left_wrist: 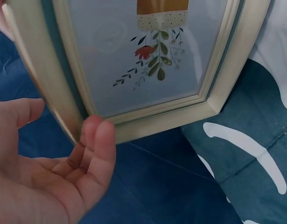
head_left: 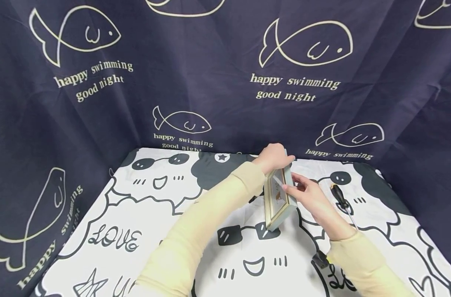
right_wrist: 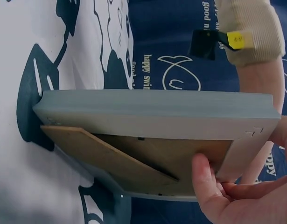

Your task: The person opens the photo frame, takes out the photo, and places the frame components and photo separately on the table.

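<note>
A cream and grey-blue picture frame stands tilted on the cloth, its glazed front facing left. Behind its glass, the left wrist view shows a flower print. My left hand reaches over the top and holds a corner; in its wrist view, the fingertips lie on the moulding and the thumb is by the edge. On the upper right side, my right hand grips the frame, thumb toward the front. Its fingers touch the brown backboard, beside a slanting brown flap.
To the right of my right hand lies a screwdriver with a black and orange handle, its shaft pointing toward me. A white cloth with black cartoon drawings covers the table. Behind it hangs a dark blue curtain with fish prints.
</note>
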A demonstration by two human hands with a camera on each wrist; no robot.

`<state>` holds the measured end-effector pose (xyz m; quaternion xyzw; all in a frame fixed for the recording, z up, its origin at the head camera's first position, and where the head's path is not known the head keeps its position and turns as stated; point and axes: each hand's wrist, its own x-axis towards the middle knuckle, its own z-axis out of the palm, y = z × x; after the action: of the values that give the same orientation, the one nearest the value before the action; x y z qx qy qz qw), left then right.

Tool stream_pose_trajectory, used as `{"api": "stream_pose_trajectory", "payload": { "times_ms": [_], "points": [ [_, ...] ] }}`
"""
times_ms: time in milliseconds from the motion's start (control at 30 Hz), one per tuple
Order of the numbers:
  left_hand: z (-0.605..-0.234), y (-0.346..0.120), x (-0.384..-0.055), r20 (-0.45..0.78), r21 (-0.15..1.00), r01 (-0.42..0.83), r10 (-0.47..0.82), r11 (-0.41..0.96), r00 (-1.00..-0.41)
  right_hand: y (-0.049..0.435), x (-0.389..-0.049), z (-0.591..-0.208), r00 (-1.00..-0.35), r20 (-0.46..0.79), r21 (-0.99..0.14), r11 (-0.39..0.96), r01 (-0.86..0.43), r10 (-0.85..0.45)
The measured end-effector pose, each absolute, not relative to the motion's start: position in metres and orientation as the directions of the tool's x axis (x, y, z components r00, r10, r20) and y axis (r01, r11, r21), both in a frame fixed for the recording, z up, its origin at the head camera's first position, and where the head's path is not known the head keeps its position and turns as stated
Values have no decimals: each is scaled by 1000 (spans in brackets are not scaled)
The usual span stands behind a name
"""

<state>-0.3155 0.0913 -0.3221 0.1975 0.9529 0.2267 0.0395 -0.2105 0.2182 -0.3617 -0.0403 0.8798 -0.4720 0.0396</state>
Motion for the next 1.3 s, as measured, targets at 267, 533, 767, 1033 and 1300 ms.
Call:
{"api": "stream_pose_trajectory", "payload": {
  "times_ms": [267,533,767,1033,1300],
  "points": [
    [-320,100,-313,8,328,240,251,914,-968,207,-210,-361,-997,-12,-831,555,-33,-78],
    [-330,103,-321,53,301,204,198,931,-979,201,-208,-367,-998,-36,-882,472,6,-55],
    [-332,104,-321,65,349,198,187,916,-980,210,-222,-384,-988,-147,-974,182,136,-46],
    [-330,100,-317,75,379,203,189,903,-979,218,-236,-415,-975,-209,-976,81,203,-75],
    [-327,97,-313,80,376,210,194,902,-978,212,-235,-433,-962,-260,-960,131,249,-77]
  ]
}}
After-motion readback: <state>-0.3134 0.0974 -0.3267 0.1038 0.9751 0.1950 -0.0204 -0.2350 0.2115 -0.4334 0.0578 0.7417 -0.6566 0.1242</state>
